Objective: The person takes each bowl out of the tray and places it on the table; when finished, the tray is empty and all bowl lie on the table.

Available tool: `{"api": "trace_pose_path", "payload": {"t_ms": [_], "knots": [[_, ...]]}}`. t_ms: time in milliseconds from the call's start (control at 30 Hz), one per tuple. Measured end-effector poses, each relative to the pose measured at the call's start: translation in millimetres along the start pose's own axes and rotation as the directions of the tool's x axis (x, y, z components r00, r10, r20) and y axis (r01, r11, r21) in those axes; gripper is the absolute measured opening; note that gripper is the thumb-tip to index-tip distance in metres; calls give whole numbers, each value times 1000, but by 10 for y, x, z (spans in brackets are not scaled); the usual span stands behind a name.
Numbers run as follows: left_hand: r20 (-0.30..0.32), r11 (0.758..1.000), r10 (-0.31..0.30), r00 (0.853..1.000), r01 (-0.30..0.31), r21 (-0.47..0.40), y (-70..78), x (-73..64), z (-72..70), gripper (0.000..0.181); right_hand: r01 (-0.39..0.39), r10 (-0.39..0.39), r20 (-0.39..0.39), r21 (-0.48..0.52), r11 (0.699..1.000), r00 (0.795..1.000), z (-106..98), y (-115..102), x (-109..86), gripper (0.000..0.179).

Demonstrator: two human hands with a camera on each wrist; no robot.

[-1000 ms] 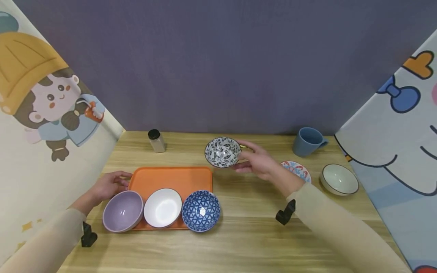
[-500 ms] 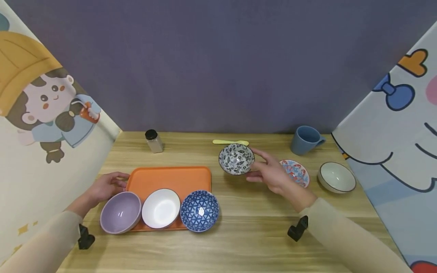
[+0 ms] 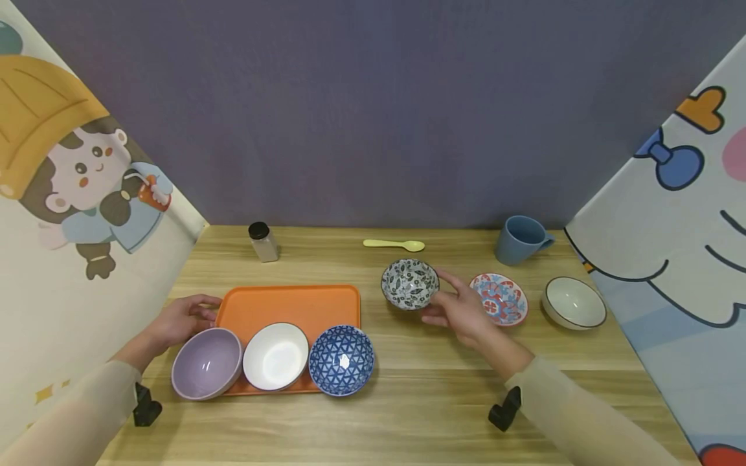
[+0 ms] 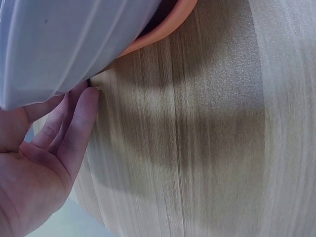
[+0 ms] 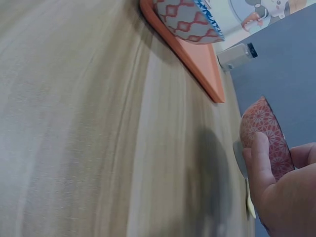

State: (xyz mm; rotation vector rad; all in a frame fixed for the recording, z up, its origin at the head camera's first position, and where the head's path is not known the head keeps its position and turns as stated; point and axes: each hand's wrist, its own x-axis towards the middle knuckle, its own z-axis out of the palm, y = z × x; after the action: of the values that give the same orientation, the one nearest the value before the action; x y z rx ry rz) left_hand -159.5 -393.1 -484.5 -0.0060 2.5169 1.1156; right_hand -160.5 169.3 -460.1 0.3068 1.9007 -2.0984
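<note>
Leaf-patterned bowl [image 3: 410, 284] moved down-right, held in right hand [image 3: 460, 309] grip.

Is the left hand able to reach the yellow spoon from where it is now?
Probably not easily. The left hand rests at the orange tray's left edge, and the yellow spoon lies far across the table, beyond the tray. Nothing blocks it, but the right hand is much nearer.
</note>
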Motion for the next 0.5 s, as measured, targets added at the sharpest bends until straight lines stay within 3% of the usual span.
{"api": "trace_pose_path", "payload": {"t_ms": [500], "knots": [[5, 1000, -1, 1000, 1, -12, -6, 8, -5, 50, -31, 31, 2, -20, 999, 1000, -95, 159, -77, 76]]}}
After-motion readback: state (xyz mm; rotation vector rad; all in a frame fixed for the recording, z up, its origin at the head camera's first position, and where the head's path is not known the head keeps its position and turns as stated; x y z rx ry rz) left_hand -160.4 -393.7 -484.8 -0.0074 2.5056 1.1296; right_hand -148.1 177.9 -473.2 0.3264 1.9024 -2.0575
